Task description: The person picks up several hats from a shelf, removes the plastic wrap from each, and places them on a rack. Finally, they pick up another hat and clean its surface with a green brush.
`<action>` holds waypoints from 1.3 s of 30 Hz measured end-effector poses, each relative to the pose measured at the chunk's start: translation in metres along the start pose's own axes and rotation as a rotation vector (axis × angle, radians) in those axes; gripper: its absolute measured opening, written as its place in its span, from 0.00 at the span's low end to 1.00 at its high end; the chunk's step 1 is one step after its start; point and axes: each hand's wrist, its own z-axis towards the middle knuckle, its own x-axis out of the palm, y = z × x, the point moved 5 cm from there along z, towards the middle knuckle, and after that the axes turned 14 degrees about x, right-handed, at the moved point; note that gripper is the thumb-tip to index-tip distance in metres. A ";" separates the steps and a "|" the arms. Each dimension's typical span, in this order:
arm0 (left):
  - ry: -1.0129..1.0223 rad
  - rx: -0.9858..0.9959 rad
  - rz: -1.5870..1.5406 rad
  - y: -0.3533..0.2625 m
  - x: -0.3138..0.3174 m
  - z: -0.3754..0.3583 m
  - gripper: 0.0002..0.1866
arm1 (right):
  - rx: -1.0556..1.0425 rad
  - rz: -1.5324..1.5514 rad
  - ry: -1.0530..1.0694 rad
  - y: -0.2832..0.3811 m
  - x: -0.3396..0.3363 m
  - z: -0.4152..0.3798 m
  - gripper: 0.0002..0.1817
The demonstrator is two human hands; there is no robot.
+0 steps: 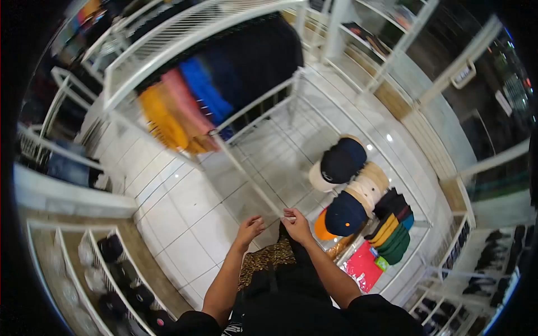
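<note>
My left hand hovers in front of my body, fingers loosely bent and apart, with nothing in it. Beside it, my right hand has its fingers partly spread, fingertips right at the near end of a white metal bar. That bar edges a low display stand on which caps sit to the right of my right hand. Nearest is a navy cap with an orange brim; behind it are beige caps and a dark cap with a white brim.
Folded green knit items and a red package lie right of my arm. Ahead, a white rack holds yellow, pink, blue and black garments. Shelves with caps stand at lower left, and a glass door is at right.
</note>
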 end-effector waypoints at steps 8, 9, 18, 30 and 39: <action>-0.635 0.263 -0.252 0.010 -0.222 -0.227 0.26 | -0.299 -0.196 0.496 0.119 0.183 -0.087 0.18; -0.723 0.287 -0.287 0.020 -0.239 -0.261 0.26 | -0.339 -0.189 0.579 0.114 0.216 -0.093 0.18; -1.260 0.384 -0.548 0.109 -0.309 -0.479 0.21 | -0.231 -0.421 1.239 0.138 0.447 -0.311 0.19; -1.697 0.415 -0.596 0.110 -0.390 -0.527 0.18 | 0.196 -0.617 1.633 0.111 0.711 -0.413 0.20; -1.870 0.298 -0.605 0.077 -0.430 -0.522 0.18 | 0.321 -0.592 1.676 0.101 0.855 -0.438 0.28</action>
